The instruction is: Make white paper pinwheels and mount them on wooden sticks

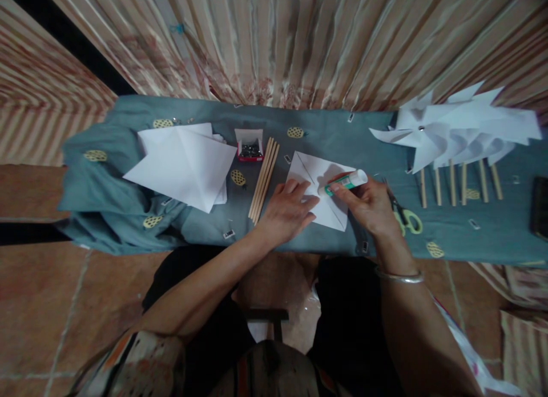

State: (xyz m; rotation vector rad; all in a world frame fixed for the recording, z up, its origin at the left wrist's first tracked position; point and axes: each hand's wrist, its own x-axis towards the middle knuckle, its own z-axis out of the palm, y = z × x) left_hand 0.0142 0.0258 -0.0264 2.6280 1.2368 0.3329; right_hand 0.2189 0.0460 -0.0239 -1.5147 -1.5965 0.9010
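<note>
In front of me a square white paper lies flat, with slanting lines running in from its corners. My left hand rests on its left part with the fingers spread, pressing it down. My right hand is closed around a white and green glue stick, held tilted. The stick's green end points at the paper's middle; whether it touches the paper I cannot tell. Beside my right hand lie scissors with light green handles, partly hidden by the hand.
Several wooden sticks lie left of the paper, near an opened small box of metal pins. A stack of white paper is farther left. Paper pinwheels on sticks lie at the right. A dark object sits at the right edge.
</note>
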